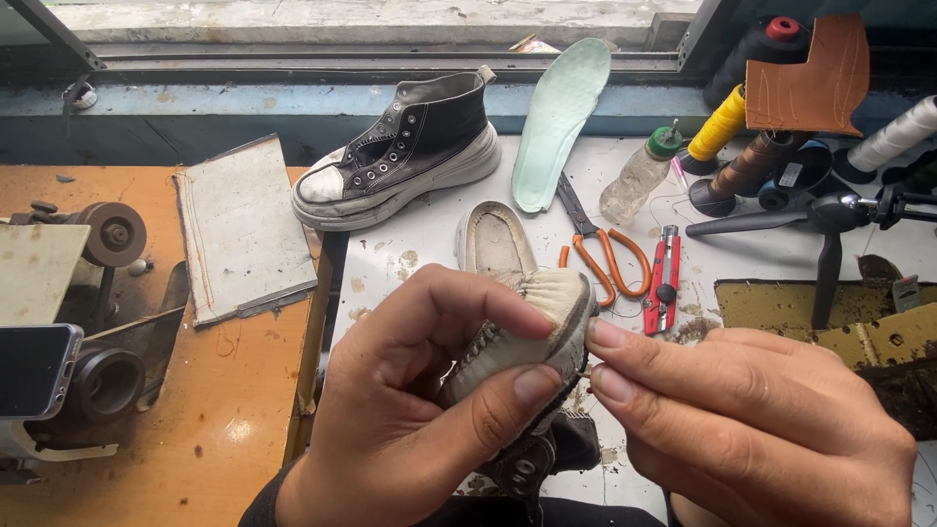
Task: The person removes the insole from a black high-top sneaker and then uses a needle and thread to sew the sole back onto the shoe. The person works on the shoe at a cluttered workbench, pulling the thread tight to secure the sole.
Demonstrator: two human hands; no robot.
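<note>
While the left hand (410, 410) grips the upturned shoe (532, 332) over the table's (761, 263) near edge, the right hand (752, 420) pinches something too fine to see at its toe. I'd judge the work midway: insole (558, 117) out, scissors (595, 244) idle, second shoe (405, 151) waiting.

We are in a shoe-repair workshop — a worn bench (429, 244) holds orange-handled scissors (600, 256), a utility knife (664, 278) and thread spools (717, 127). A black high-top sneaker (400, 151) and loose insole (558, 117) wait by the window — a sewing machine (88, 322) stands beside.
</note>
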